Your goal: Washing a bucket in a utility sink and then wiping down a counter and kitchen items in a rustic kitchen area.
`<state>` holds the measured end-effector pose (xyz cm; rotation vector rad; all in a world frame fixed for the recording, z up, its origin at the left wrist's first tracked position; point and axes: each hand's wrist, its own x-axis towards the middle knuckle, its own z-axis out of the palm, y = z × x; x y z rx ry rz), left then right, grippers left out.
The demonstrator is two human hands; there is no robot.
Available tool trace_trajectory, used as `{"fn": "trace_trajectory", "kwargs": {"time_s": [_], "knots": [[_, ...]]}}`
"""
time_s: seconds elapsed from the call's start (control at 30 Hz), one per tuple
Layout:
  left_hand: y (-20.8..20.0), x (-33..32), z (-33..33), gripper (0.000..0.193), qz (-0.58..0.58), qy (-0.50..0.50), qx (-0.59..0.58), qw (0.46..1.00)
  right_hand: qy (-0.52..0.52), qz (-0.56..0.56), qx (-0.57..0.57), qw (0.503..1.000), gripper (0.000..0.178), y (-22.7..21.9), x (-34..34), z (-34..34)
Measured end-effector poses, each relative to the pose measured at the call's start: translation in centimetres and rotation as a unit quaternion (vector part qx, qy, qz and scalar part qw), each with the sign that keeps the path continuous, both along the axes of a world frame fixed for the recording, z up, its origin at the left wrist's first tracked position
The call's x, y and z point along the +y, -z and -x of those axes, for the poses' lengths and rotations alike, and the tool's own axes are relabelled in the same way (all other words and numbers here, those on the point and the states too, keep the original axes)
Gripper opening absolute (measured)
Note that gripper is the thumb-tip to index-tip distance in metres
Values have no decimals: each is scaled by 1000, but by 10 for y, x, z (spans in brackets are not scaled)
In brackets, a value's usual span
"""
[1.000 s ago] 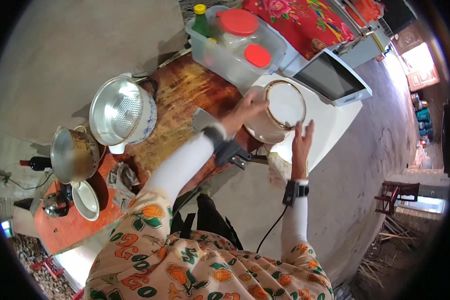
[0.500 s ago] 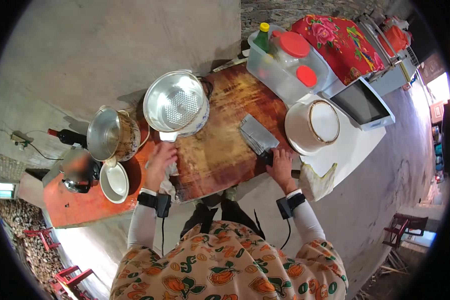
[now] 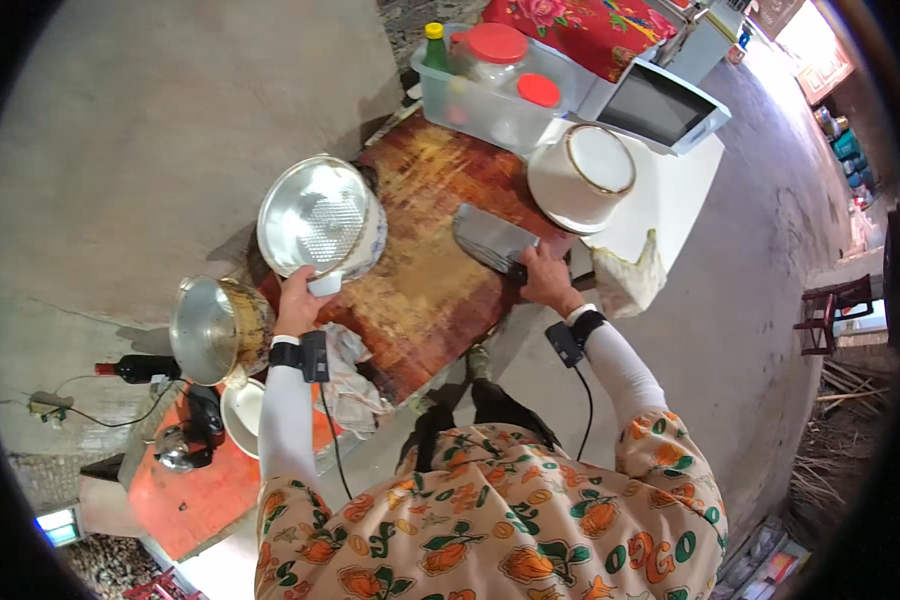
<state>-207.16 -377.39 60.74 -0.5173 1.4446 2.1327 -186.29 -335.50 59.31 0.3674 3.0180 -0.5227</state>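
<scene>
My left hand (image 3: 298, 302) is at the near rim of a steamer pot (image 3: 374, 238), its fingers closed there beside the pot's white handle (image 3: 325, 285). The pot has a shiny, perforated metal inside and a pale patterned outside. On the stained brown wooden tabletop (image 3: 420, 290), a broad cleaver (image 3: 490, 236) lies with its blade pointing away to the left. My right hand (image 3: 548, 278) is closed round the cleaver's black handle. A crumpled pale cloth (image 3: 348, 385) lies just below my left hand, at the table's near edge.
Left stand a worn metal pot (image 3: 245, 320), a white bowl (image 3: 242, 410), a kettle (image 3: 182, 447) and a dark bottle (image 3: 138, 368). At right are an upturned white pot (image 3: 560, 185), a pale wedge of vegetable (image 3: 630, 280), a clear bin of jars (image 3: 510, 125) and a grey-screened appliance (image 3: 660, 105).
My left hand has left the cloth and come to the steamer pot's rim by its handle. My right hand stays on the cleaver handle. The whole view has turned and shifted.
</scene>
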Motion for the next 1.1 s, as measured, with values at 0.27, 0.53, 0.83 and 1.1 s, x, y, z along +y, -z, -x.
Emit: {"fn": "trace_trajectory", "kwargs": {"time_s": [0.27,0.53,0.83,1.1], "knots": [[-33,-47,-2,34,42,129,313,940,0,98,14,995,43,-32,-18,-48],[-138,-109,-12,41,169,139,324,920,175,136,30,975,34,-72,5,-171],[-181,-151,1,36,16,-128,145,981,333,-47,117,935,28,-45,131,-201],[-189,-155,-12,27,8,-187,164,969,359,-94,66,926,21,-9,215,-120]]}}
